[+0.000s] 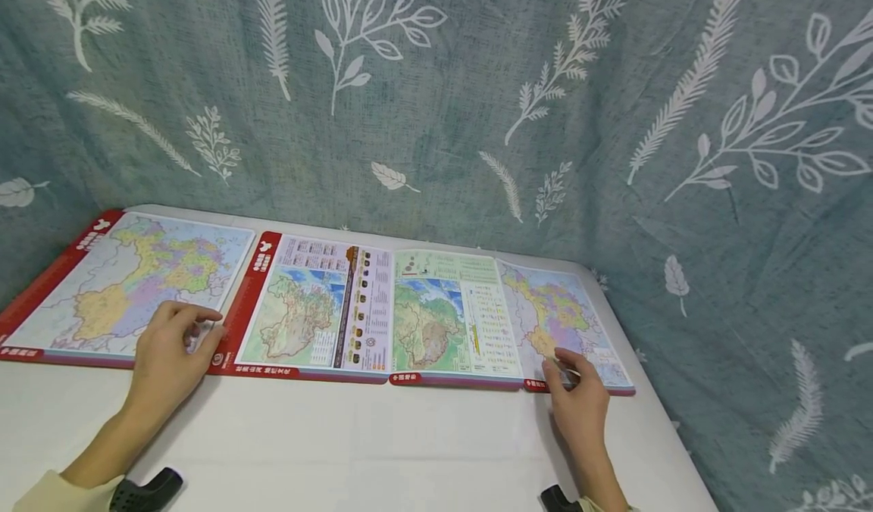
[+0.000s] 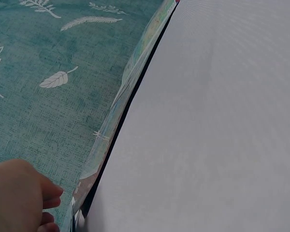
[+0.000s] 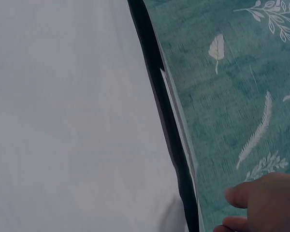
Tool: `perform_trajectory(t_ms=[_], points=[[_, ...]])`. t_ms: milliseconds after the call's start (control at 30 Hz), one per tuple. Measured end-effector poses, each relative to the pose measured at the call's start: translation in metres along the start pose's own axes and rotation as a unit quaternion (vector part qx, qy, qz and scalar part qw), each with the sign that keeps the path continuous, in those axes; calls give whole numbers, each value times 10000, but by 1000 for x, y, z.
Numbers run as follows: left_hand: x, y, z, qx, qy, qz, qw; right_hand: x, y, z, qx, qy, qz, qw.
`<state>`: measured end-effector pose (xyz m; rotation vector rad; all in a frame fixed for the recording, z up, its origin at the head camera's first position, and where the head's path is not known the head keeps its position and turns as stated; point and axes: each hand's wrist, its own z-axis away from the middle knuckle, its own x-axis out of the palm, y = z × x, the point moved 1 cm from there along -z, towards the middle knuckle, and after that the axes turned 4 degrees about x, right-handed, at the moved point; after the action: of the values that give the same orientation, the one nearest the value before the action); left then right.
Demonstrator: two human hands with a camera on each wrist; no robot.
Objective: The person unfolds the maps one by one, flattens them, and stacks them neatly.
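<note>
Four map sheets lie in a row on the white table. My left hand (image 1: 173, 345) is over the inner edge of the red-bordered leftmost map (image 1: 123, 285), beside the second red-edged map (image 1: 300, 315). Its thumb and index finger bend toward each other with a gap between. At the front edge of the rightmost map (image 1: 566, 307), my right hand (image 1: 580, 398) has loosely bent fingers; whether they touch the sheet is unclear. Between lies a relief map (image 1: 430, 323). The wrist views show the left hand (image 2: 19, 198) and right hand (image 3: 270, 203) gripping nothing visible.
The white tabletop (image 1: 382, 444) extends in front of the maps. Behind and to the right hangs a teal cloth (image 1: 436, 141) with white leaf prints. Dark bands (image 1: 146, 489) are at both wrists, by pale sleeves (image 1: 64, 493).
</note>
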<state>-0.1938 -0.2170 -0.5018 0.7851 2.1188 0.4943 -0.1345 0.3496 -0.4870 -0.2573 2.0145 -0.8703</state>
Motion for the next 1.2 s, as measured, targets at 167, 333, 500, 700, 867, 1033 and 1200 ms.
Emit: perform_trajectory(t_ms=[167,333,500,700,867,1033,1200], points=[[0,0,1,24,89,101,9999,9,-10,5,-150,30,-205,9997],[-1,2,-3,28,221,192,9996,21,-25,11,-431,22,-509,9978],[-1,3,-5,-20,265,148,9995,38,-45,18,-696,-85,-799,9943],[-1,5,-7,-33,246,139,9996,58,-65,26,-904,-189,-1039,9903],[-3,4,-8,-52,259,149,9995,73,-82,33,-1217,-197,-1192,9852],[-7,1,-9,29,355,151,9993,85,-97,40,-1403,-257,-1338,9807],[-15,-4,-10,-29,372,36,9993,98,-113,48,-1624,-278,-1329,9773]])
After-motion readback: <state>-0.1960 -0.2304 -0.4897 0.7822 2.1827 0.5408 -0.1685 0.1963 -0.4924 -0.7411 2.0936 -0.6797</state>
